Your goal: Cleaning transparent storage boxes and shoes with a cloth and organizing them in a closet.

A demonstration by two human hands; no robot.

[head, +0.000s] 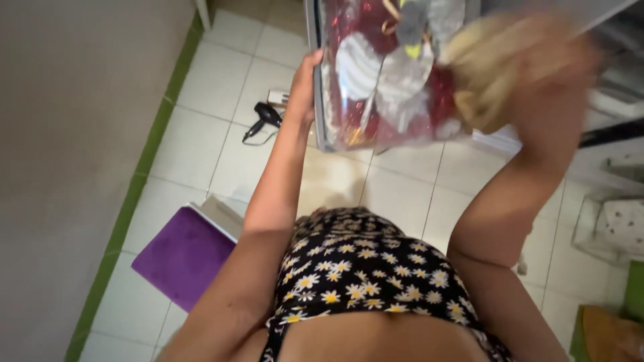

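Note:
Raised in front of me is a clear plastic bag (382,87) stuffed with red, silver and white shiny items. My left hand (303,84) presses against the bag's left edge, fingers wrapped round it. My right hand (557,74) is blurred at the bag's right side, beside a pale blond fluffy clump (496,67) that it seems to grip. Both arms reach up from my daisy-print black top (362,268).
A black hair dryer (263,119) with its cord lies on the white tiled floor, next to a small box (278,98). A purple mat (182,255) lies lower left. A green-edged wall (74,167) runs along the left. Clear plastic containers (614,228) stand at right.

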